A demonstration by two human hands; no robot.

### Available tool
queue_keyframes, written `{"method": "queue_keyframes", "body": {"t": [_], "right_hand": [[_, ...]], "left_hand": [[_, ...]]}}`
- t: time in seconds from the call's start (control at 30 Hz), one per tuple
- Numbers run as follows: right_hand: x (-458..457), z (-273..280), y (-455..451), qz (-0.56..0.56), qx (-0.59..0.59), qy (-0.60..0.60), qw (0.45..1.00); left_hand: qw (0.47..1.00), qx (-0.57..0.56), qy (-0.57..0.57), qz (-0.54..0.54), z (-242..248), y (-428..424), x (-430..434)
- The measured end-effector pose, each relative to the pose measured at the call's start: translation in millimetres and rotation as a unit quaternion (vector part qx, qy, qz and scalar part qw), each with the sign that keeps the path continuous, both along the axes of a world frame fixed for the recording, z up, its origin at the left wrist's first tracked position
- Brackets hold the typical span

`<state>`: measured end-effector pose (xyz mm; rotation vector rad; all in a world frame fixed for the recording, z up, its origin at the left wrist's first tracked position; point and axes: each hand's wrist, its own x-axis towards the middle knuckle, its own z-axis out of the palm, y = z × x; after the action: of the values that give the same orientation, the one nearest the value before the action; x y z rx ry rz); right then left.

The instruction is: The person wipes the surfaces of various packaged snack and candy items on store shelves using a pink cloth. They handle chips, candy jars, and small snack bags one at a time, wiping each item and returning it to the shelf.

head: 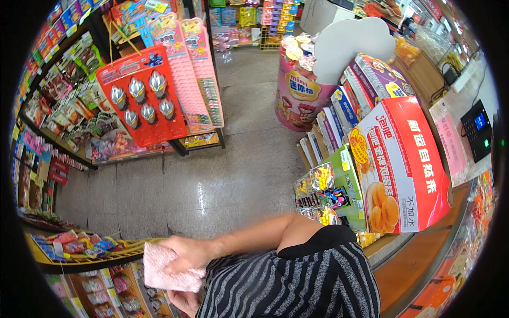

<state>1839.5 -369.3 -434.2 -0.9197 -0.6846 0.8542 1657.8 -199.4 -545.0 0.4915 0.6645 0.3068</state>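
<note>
My right hand (187, 254) grips a folded pink cloth (154, 270), and its arm stretches across in front of my striped shirt. Just below the cloth, part of my left hand (185, 303) shows at the lower edge of the view. The cloth and shirt cover the rest of that hand, so its grasp cannot be made out. Both hands are beside a shelf rack whose top wire basket (131, 248) holds small colourful packets (71, 240). Lower on that rack, packaged goods (95, 296) sit in divided compartments.
Grey tiled floor (195, 179) runs ahead. To the left, a red card of silver masked-head toys (143, 95) hangs by pink cards. On the right stand a red-and-white carton (397, 171), a pink drum (298, 95) of wrapped sweets and a black keypad terminal (477, 129).
</note>
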Motion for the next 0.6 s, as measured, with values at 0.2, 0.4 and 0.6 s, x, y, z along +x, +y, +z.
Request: {"method": "queue_keyframes", "body": {"t": [0.2,0.4,0.6], "right_hand": [[-15,-33,19,0.107,-0.03,-0.089,0.99],[2,-32,58,0.132,-0.027,-0.106,0.985],[28,-21,110,0.107,0.007,-0.221,0.969]], "left_hand": [[0.982,0.181,0.003,-0.046,17,-10,43],[0.981,0.176,0.001,-0.083,13,23,80],[0.976,0.185,0.0,-0.116,21,69,116]]}}
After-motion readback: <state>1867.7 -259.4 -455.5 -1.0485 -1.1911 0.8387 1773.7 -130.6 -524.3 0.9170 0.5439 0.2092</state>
